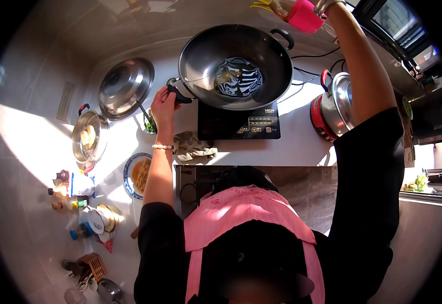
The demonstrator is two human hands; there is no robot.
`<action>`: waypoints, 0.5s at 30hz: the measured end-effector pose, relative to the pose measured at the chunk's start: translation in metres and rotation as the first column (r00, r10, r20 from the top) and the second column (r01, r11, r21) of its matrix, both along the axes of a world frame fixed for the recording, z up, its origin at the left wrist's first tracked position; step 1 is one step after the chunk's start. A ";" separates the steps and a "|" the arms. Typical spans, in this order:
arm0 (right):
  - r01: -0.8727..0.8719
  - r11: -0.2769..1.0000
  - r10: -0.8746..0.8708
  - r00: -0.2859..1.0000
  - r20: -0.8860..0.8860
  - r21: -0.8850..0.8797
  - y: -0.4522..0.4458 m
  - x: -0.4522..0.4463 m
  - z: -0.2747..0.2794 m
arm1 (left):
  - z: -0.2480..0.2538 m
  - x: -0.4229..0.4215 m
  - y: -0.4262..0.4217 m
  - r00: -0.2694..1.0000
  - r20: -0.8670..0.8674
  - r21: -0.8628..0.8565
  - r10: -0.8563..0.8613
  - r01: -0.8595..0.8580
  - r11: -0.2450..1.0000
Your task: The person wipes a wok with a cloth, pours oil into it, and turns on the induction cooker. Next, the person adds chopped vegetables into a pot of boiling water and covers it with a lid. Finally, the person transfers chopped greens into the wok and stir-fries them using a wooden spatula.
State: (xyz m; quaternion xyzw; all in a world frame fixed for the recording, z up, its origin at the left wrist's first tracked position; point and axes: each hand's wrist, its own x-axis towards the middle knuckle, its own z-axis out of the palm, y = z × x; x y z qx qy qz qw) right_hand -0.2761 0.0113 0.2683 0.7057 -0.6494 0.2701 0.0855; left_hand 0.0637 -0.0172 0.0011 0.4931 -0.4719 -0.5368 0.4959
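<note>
A: What to make of the step in hand?

B: Steadying the wok [236, 48] by its left handle [183, 98], to judge by the grip.

A: With both hands?

B: No, only with the left hand [164, 105], closed on that handle. Working with hands well apart, with the right arm [363, 58] stretched up to the top edge, near a pink object [304, 17]. Impossible to see the right hand itself, lost at that edge, so impossible to tell whether gripping anything.

A: Where to look for the wok?

B: Over the far part of the black cooker [238, 124], on the white tabletop [302, 142]. Hard to tell from above whether resting there or slightly lifted.

A: Anything inside?

B: Just a shiny, yellowish pool [238, 78] at the bottom, probably oil, broken up by reflections.

A: And around it?

B: To the left, a domed lid [127, 83], then a steel pan [99, 126] with pale yellow pieces [85, 138] inside.

A: Calling for what, as a next move?

B: Judging from here: keep the left grip firm, hold the wok level against slopping, and mind the crumpled cloth [193, 146] just beside the cooker.
</note>
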 end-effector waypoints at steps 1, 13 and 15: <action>-0.023 1.000 0.023 1.000 -0.014 0.019 0.004 -0.007 -0.002 | -0.002 0.001 0.000 1.000 -0.021 -0.010 -0.007 0.007 1.000; -0.067 0.966 0.060 0.998 0.035 0.250 0.043 0.052 0.010 | 0.001 -0.001 0.000 1.000 -0.010 -0.013 -0.002 0.002 1.000; -0.105 0.979 0.108 0.994 -0.004 0.174 0.037 0.051 0.006 | 0.001 -0.001 -0.001 1.000 0.005 -0.008 0.003 -0.003 1.000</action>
